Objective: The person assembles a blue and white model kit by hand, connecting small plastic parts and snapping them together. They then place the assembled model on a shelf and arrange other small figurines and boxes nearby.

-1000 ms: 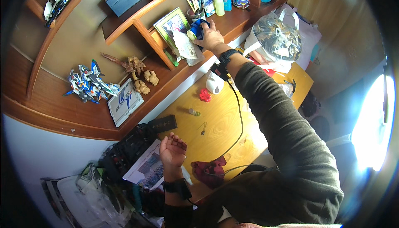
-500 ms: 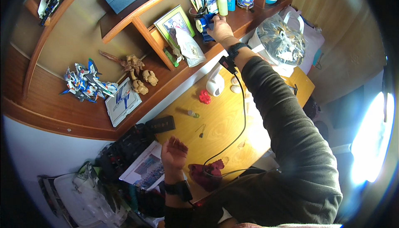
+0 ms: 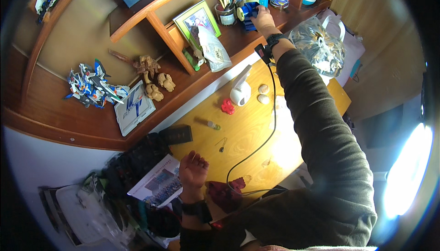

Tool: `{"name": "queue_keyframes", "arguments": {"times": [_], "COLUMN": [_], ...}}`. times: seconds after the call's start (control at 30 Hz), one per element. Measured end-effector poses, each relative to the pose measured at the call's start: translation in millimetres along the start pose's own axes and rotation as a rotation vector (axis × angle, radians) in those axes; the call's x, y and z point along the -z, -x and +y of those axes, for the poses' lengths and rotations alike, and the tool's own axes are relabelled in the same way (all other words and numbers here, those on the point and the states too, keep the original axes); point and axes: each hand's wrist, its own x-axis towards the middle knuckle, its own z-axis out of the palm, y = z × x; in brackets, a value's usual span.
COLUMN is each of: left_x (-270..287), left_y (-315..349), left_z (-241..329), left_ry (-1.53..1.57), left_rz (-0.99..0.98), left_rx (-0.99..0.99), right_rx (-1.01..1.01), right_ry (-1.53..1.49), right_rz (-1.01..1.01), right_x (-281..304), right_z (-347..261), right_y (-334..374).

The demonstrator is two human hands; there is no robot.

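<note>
Gripping nothing, the left hand (image 3: 193,171) hangs near the lower centre of the frame with fingers loosely curled and apart, above the edge of a glossy printed booklet (image 3: 156,187) and beside a crumpled dark red cloth (image 3: 225,194); it has barely shifted over the last second. Further left and higher, a spiky blue and white model robot (image 3: 91,86) of hard plastic lies on the brown wooden shelf (image 3: 55,122), next to a flat white box (image 3: 134,109) and small tan carved figures (image 3: 156,84). On the pale, grained wooden desk (image 3: 256,132) sit a flat black rectangular case (image 3: 176,135), a small red plastic piece (image 3: 228,106) and a smooth white rounded dispenser (image 3: 240,93). A thin black cable (image 3: 263,136) curves across the desk. Toward the upper right, the right hand (image 3: 263,18), its wrist wearing a black watch, has stretched further up and now rests its fingers closed around a chunky blue plastic object (image 3: 250,10) on the upper shelf, beside a framed photograph (image 3: 197,19) and a pencil cup (image 3: 226,15). A crinkled clear plastic bag (image 3: 318,47) lies right of the dark sleeve.
</note>
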Motion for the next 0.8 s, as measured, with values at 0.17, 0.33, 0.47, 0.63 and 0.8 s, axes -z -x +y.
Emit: {"name": "queue_keyframes", "arguments": {"times": [0.17,0.33,0.47,0.63,0.8], "left_x": [0,-6,-15,-19,-14], "left_y": [-3,-5,-7,-9,-8], "left_z": [-2,-1,-3,-1,4], "left_ry": [-0.003,-0.037,-0.073,-0.076,-0.067], "left_rz": [-0.020,-0.004,0.056,0.071,0.040], "left_rx": [0.000,0.008,0.005,0.020,0.012], "right_rx": [0.130,0.280,0.594,0.569,0.560], "right_ry": [0.151,-0.060,0.308,0.419,0.345], "right_rz": [0.100,-0.315,-0.540,-0.554,-0.571], "right_x": [8,44,40,16,-10], "right_z": [-11,-53,-92,-102,-80], "right_y": [21,78,133,148,134]}}
